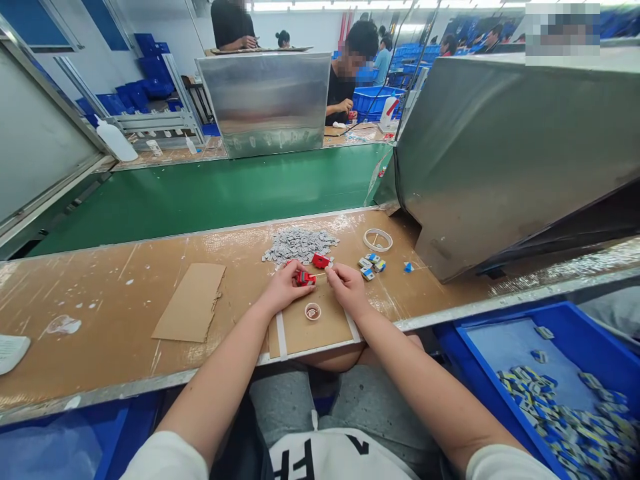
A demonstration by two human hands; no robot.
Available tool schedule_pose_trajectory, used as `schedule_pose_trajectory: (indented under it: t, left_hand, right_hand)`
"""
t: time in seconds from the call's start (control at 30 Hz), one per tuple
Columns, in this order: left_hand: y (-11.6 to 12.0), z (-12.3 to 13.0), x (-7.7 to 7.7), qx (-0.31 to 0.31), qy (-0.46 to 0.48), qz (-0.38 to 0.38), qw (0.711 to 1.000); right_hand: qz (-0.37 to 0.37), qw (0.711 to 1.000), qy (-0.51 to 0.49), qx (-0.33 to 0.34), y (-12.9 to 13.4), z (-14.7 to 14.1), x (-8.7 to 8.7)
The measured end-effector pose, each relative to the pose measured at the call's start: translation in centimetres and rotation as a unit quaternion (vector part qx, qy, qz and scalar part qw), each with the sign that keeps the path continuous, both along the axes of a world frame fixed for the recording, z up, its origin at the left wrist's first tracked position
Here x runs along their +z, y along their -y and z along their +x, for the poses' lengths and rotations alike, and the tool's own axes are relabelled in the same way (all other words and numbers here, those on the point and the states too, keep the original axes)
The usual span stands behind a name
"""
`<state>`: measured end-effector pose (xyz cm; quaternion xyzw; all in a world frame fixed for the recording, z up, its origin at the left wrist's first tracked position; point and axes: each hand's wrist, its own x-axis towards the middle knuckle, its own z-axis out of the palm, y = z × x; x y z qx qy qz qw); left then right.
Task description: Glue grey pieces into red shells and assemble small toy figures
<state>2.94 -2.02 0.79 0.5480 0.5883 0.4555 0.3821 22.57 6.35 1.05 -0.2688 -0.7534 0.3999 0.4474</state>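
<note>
My left hand is closed around a small red toy-like part, perhaps a toy car body. With pinched fingertips, my right hand holds a thin pale stick whose tip points at the red part. A second red part lies just beyond my fingers, at the edge of a pile of small flat grey pieces. Below and between my hands, a small round cup with a little brownish-red content stands on a cardboard sheet taped down at the table edge.
Right of my hands lie several blue, white and yellow blocks, a white ring and a blue piece. A loose cardboard piece is at left. A blue bin holds many parts. Beyond the green belt, a co-worker works.
</note>
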Motion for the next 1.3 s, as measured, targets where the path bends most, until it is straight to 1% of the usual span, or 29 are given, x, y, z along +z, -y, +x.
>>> schedule_pose_trajectory:
  t: [0.1,0.23,0.47,0.57,0.73,0.93,1.17,1.3]
  left_hand:
    - [0.04,0.01,0.18,-0.002,-0.007,-0.002,1.000]
    - [0.00,-0.06,-0.03,-0.008,-0.001,-0.001,1.000]
    - [0.02,-0.26,-0.49,0.006,-0.024,0.009,1.000]
    - [0.06,-0.30,-0.46,0.010,-0.038,0.011,0.999]
    - [0.12,-0.23,-0.35,0.020,-0.051,0.015,0.998]
    - [0.19,-0.14,-0.07,0.024,-0.059,0.015,0.998]
    - [0.20,-0.03,0.30,0.015,-0.077,-0.001,0.997]
    - [0.26,0.03,0.46,0.017,-0.076,0.002,0.997]
  right_hand:
    - [0.006,1.000,0.007,0.008,-0.14,-0.17,-0.14]
    - [0.019,0.999,0.024,0.034,-0.35,-0.23,-0.42]
    - [0.042,0.999,0.019,-0.011,-0.41,-0.20,-0.72]
    - [0.045,0.999,0.021,-0.007,-0.27,-0.24,-0.53]
    - [0.037,0.999,0.021,0.022,-0.15,-0.21,-0.30]
    - [0.046,0.998,0.021,0.031,-0.03,-0.14,-0.15]
    - [0.050,0.998,0.028,0.033,0.01,-0.11,-0.20]
    - [0.063,0.998,0.023,0.004,0.09,-0.17,-0.20]
